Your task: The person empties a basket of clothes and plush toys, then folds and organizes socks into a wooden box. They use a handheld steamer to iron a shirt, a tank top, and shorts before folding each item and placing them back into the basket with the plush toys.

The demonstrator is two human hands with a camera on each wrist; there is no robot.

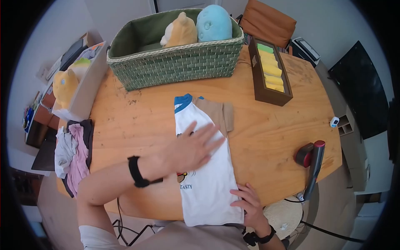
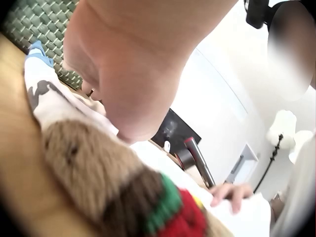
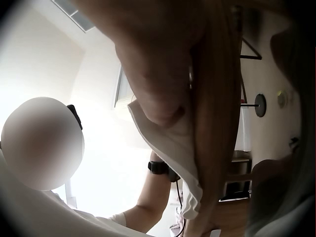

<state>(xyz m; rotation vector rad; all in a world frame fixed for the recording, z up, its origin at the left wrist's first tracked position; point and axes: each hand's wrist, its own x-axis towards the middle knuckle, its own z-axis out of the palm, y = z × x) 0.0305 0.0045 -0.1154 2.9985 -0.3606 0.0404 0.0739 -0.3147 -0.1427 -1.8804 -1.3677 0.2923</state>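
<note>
In the head view, the motion-blurred left hand hides part of the print on the white, blue-collared, brown-sleeved T-shirt. The left wrist view cuts off the woven green basket; the right wrist view darkens the right hand's fingertips.

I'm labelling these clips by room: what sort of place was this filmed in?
Probably a room in a home: a wooden table bears a green woven basket of plush toys, folded clothes lie at its edge, and a floor lamp stands beyond.
</note>
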